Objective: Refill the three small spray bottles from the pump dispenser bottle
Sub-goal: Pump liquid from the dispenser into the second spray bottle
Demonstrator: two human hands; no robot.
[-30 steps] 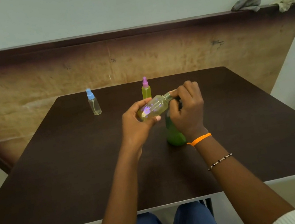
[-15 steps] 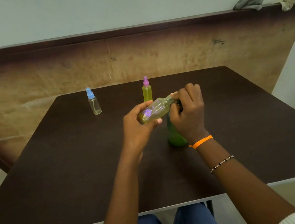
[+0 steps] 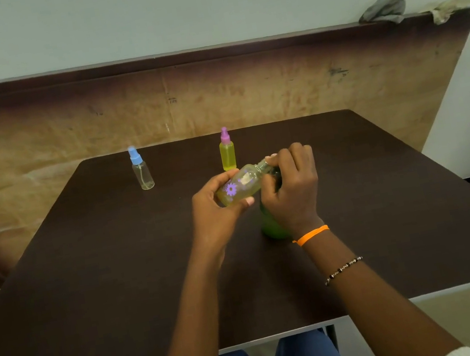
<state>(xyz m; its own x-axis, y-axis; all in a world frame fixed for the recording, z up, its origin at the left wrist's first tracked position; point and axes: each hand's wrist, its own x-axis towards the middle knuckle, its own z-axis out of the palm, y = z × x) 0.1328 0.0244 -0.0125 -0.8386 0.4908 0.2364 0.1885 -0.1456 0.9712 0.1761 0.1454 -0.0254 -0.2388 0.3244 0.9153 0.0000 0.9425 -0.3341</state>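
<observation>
Nearest the table edge, both forearms reach in over the dark top. The left hand grips a tilted small bottle with a purple flower print, yellow-green liquid inside, neck pointing right. The right hand is curled over that neck, fingertips pinching at it; whether it holds a cap cannot be told. Directly beneath stands the green dispenser bottle, mostly hidden. Judgement: the neck is being worked; steady the body firmly, keep the opening raised, and turn squarely to avoid spillage. Farther back stand a pink-capped bottle, yellow-filled, and well to its left a blue-capped bottle, apparently near empty.
</observation>
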